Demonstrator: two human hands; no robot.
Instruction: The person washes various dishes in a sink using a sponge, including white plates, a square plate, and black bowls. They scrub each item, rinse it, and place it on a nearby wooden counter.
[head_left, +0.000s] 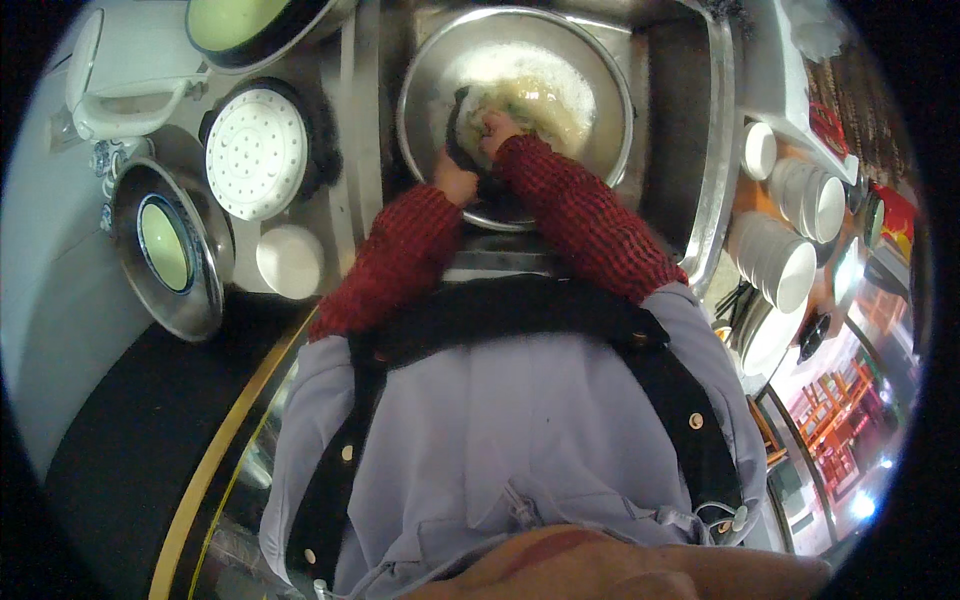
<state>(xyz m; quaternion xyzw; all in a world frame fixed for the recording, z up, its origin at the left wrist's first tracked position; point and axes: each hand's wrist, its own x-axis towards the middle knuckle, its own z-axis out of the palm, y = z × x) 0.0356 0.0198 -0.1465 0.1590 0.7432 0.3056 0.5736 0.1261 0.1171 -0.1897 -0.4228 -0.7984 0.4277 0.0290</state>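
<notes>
A large round metal basin (517, 26) sits in a stainless steel sink (675, 135), holding foamy, yellowish liquid (555, 97). Over the basin's near left part is my left hand (455, 180), its fingers closed on a dark item (457, 120) with a long, narrow upper end. The item's kind is unclear. My right hand (499, 133) is at the foam beside it, fingers bent. Whether it grips something in the liquid cannot be made out. Both forearms wear red and black knitted sleeves.
Left of the sink stand a white perforated disc (256, 150) on a dark pot, a white bowl (291, 261), a metal basin (124, 240) with a smaller vessel inside, and a green-lined pot (232, 22). Stacked white bowls (776, 259) and plates (772, 337) stand at the right.
</notes>
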